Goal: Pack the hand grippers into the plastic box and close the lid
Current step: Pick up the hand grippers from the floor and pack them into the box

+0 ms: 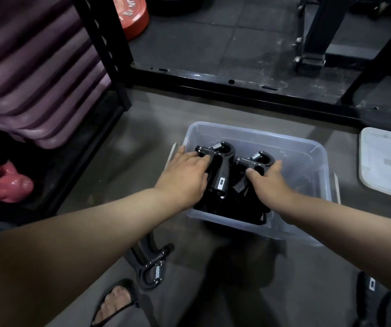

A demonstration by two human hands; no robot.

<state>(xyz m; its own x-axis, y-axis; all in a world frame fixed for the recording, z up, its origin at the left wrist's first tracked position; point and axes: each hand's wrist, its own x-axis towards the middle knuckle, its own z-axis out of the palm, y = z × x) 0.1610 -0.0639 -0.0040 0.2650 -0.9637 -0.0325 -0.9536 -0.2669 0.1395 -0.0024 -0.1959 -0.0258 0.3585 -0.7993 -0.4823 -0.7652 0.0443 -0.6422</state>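
Observation:
A clear plastic box (312, 147) sits on the floor in front of me with several black hand grippers piled inside. My left hand (185, 175) holds one black hand gripper (220, 166) over the box's left side, fingers curled round its handle. My right hand (267, 180) grips a second black hand gripper (258, 161) beside it, thumb on the near side. Another hand gripper (152, 265) lies on the floor near my left foot, partly under my forearm. A further one (371, 293) lies at the lower right. The box's lid (387, 161) rests on the floor to the right.
A black metal rack (109, 55) with purple mats (31, 74) stands at the left, and a pink kettlebell (8, 182) sits under it. A red weight plate (133, 15) leans behind. A black frame bar (237, 90) runs across the floor beyond the box.

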